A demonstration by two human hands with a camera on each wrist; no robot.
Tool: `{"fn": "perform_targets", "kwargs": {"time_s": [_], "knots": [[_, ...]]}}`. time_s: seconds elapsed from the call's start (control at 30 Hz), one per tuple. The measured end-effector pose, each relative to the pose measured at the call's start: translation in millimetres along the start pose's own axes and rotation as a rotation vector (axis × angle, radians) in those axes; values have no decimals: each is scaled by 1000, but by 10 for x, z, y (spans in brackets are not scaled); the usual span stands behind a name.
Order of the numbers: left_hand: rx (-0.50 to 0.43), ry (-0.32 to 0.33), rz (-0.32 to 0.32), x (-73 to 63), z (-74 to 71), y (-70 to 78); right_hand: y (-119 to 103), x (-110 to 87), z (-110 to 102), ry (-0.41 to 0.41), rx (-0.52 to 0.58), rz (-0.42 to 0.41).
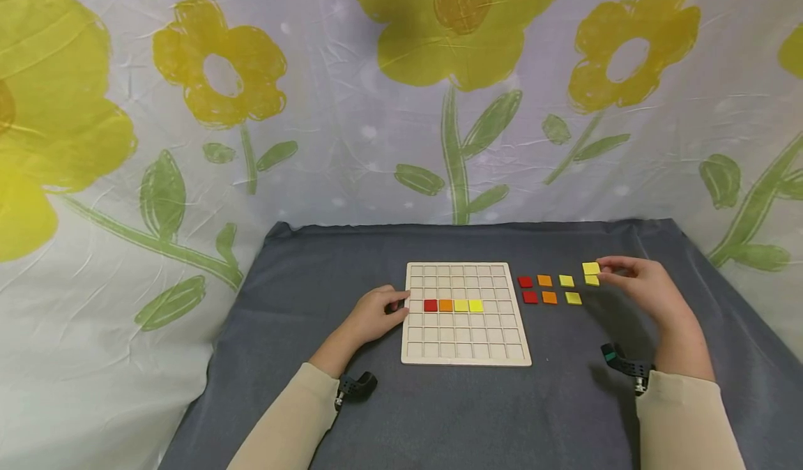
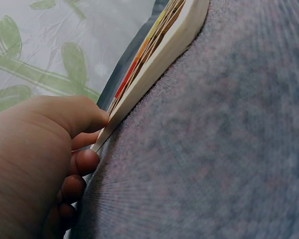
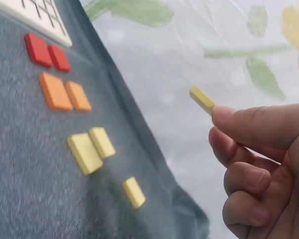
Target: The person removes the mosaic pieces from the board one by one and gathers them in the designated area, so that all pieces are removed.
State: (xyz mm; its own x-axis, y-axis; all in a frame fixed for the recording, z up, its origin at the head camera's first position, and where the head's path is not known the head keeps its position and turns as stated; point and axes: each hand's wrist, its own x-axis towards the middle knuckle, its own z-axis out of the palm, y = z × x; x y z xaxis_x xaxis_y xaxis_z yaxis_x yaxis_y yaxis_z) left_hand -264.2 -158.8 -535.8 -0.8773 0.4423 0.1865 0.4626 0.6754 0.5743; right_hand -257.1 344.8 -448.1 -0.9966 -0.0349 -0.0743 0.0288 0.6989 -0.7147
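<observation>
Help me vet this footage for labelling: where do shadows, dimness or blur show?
Head: a soft shadow lies on the dark cloth near the right hand; the board looks clear. Left wrist: dim, with the dark cloth mottled and soft. Right wrist: the flowered backdrop is soft, the orange tiles slightly blurred.

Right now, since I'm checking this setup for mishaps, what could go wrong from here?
The right hand pinches a yellow tile near one end, so it might slip. The left hand touches the left edge of the board; a nudge could shift it on the cloth. The pale yellow pair looks close in shade to the held tile, so they might be mixed up.
</observation>
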Motion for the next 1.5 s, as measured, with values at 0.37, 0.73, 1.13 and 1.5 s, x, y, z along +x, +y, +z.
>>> {"fn": "perform_targets", "kwargs": {"time_s": [0.37,0.73,1.13,1.5], "knots": [[-4,9,20,-3,8,-20,285,25,28,-76,18,68],[-14,15,16,-7,13,-33,466,78,32,-135,-101,57],[-13,16,19,-1,7,-12,516,91,61,-125,-165,57],[-8,14,18,-13,-12,12,413,49,-21,-106,-165,10]]}}
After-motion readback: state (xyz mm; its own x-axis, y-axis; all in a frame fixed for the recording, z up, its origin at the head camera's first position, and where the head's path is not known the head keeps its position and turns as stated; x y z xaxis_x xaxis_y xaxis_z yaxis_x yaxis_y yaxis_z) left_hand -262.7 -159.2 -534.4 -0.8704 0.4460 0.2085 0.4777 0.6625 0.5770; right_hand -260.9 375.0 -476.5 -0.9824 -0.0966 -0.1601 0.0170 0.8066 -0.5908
